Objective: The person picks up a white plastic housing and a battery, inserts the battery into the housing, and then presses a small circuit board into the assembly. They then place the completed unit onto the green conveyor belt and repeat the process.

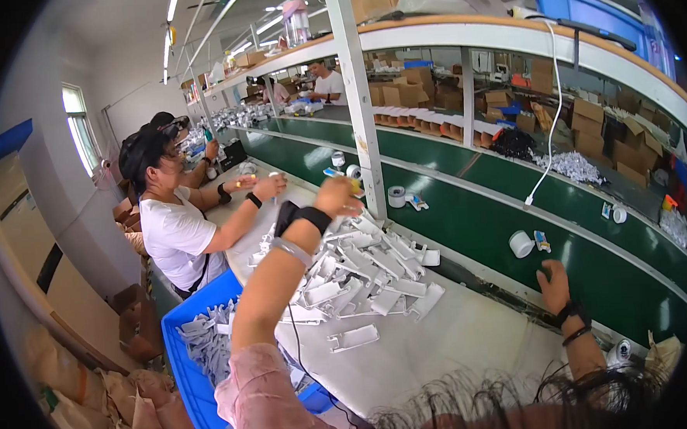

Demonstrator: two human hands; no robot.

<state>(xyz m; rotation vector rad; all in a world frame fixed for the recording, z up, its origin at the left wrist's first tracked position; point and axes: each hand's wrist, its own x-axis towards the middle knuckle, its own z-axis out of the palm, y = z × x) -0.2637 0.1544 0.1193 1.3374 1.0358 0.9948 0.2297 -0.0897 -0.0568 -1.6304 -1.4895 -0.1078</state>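
My left hand [338, 197] reaches forward above a heap of white plastic channel-shaped parts [362, 264], close to the white post. Its fingers are blurred, and a small yellow and blue piece [356, 186] shows right at them; whether they hold it I cannot make out. My right hand [553, 285] is at the near edge of the green conveyor belt [452, 216], fingers apart and nothing in them. Just beyond it on the belt lie a white round part [521, 244] and a blue and white card [542, 240]. One single channel part [354, 338] lies apart from the heap.
A blue bin [183, 378] with grey-white parts stands left of the worktable [459, 348]. More round parts [396, 197] sit along the belt. A white post [357, 97] rises at the table's far edge, and a white cable [552, 118] hangs down. A co-worker [174, 215] works at left.
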